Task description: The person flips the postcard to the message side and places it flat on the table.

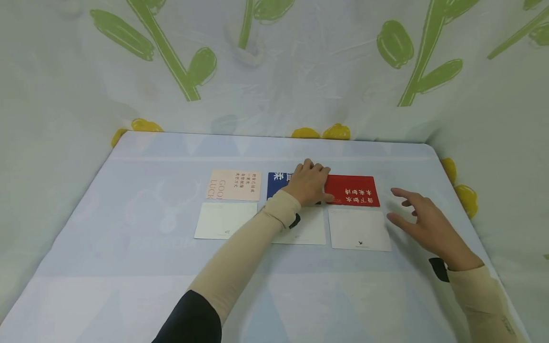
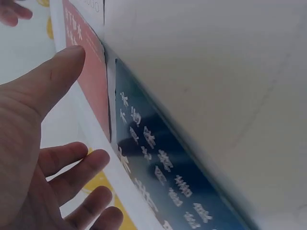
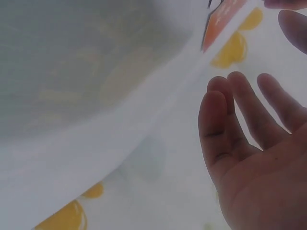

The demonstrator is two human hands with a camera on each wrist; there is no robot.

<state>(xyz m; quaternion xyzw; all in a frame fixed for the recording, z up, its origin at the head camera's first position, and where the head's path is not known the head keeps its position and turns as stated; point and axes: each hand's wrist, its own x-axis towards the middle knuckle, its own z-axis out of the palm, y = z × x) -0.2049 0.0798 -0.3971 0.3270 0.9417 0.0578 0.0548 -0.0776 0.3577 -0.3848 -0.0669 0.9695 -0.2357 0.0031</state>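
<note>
Right of centre in the head view, we spot a red rectangular card (image 1: 356, 188); the left hand (image 1: 309, 186), fingers loosely bent, hides part of a blue rectangular card (image 1: 277, 182), touch we can't tell; farther right, the right hand (image 1: 429, 226), thumb and fingers apart, near a white rectangular card (image 1: 359, 229).

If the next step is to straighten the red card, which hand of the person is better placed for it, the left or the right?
Probably the left hand: its thumb appears at the left edge of the red card. The right hand is off to the card's right, visibly apart from it.
</note>
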